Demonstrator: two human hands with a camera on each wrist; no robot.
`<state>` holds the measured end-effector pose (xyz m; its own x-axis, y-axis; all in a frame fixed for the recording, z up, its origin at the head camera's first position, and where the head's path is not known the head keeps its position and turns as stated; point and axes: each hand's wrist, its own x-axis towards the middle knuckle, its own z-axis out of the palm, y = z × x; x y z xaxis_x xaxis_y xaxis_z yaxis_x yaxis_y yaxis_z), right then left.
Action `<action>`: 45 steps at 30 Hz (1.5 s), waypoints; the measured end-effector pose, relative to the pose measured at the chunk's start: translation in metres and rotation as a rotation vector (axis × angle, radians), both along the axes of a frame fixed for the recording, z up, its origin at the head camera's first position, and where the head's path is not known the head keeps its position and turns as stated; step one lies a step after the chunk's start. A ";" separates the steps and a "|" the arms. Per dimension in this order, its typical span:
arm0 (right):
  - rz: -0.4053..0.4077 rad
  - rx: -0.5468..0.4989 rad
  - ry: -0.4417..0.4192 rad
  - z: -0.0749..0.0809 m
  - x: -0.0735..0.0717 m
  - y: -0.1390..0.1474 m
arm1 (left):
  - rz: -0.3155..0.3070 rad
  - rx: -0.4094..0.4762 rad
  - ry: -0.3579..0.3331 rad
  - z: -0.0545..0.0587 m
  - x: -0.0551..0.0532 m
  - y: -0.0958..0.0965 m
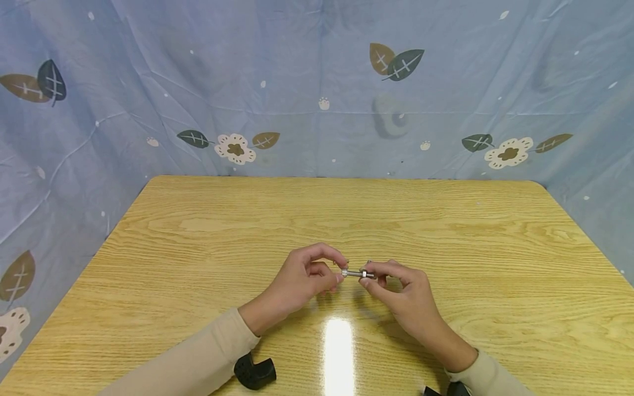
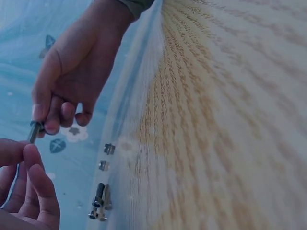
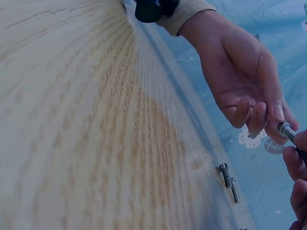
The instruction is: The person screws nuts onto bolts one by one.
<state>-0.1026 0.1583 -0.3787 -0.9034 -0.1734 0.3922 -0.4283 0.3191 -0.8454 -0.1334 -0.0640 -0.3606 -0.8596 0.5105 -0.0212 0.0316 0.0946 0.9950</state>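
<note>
A silver metal bolt point(image 1: 354, 273) lies level between the two hands, above the table. My left hand point(image 1: 309, 278) pinches its head between thumb and index finger, the other fingers curled below. At the bolt's other end my right hand point(image 1: 410, 294) pinches a hex nut point(image 1: 364, 274) that sits around the shank. The bolt's ribbed round head point(image 3: 284, 127) shows at the left fingertips in the right wrist view. Beyond the hands, several loose bolts point(image 2: 98, 196) rest on the table, with two nuts point(image 2: 109, 149) near them in the left wrist view.
The wood-grain table point(image 1: 208, 236) reaches back to a blue curtain point(image 1: 297, 71) with leaf and flower prints. A black wrist device point(image 1: 255, 372) sits by the left sleeve. Light glares off the tabletop in front of the hands.
</note>
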 end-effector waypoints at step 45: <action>-0.004 0.003 -0.002 0.000 0.000 0.000 | 0.019 0.002 -0.045 -0.002 -0.002 0.003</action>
<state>-0.1027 0.1584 -0.3788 -0.9048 -0.1714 0.3897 -0.4253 0.3232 -0.8454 -0.1352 -0.0611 -0.3624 -0.8673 0.4943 -0.0587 -0.0145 0.0928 0.9956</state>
